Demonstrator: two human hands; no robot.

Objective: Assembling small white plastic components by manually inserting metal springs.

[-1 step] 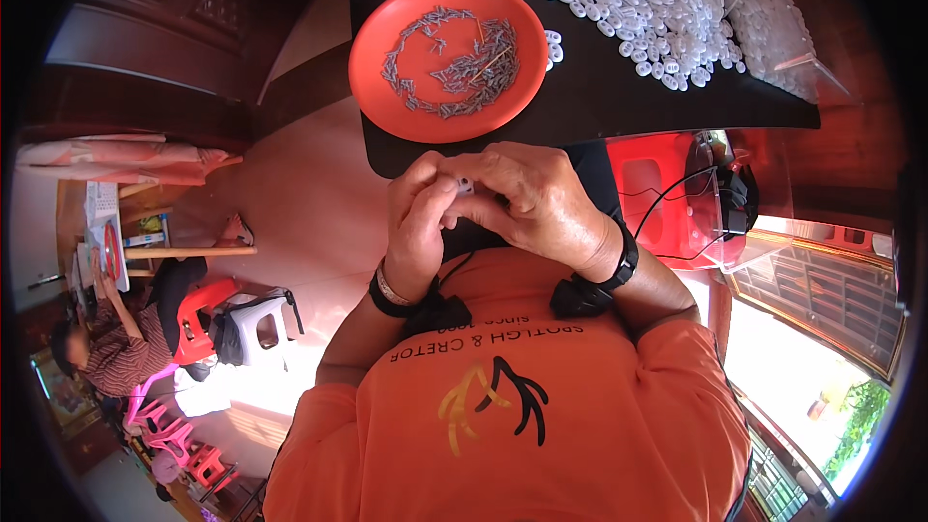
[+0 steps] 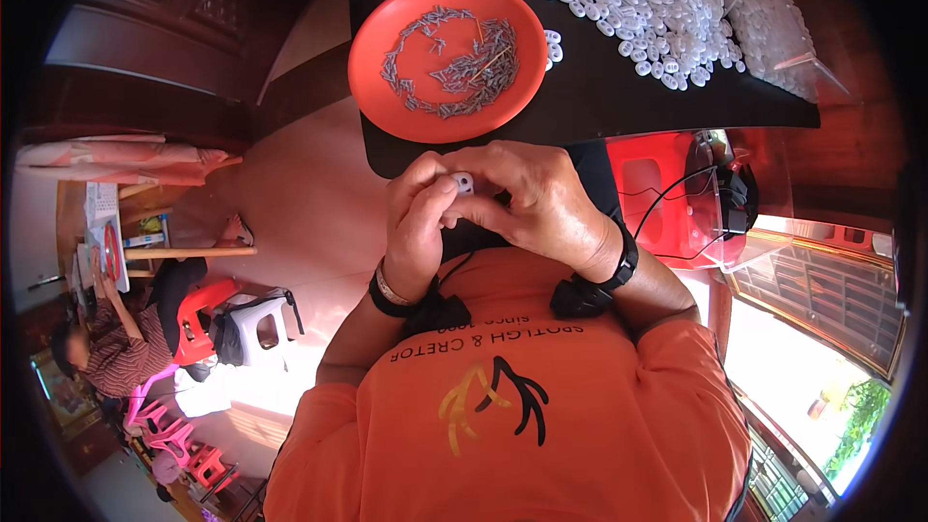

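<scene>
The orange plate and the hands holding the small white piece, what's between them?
Only bare black table top, in the head view: the orange plate sits just beyond both hands pinching the small white piece.

Red stool [image 2: 667,198] under the table [image 2: 599,97]; a person [image 2: 106,348] seated far left.

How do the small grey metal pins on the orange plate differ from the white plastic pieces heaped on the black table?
The thin grey metal pins are slender sticks; the white plastic pieces are rounded and button-like. The pins lie loosely in a ring on the round orange plate; the white pieces are heaped straight on the black table. The white heap looks much larger. Both are loose small parts.
</scene>
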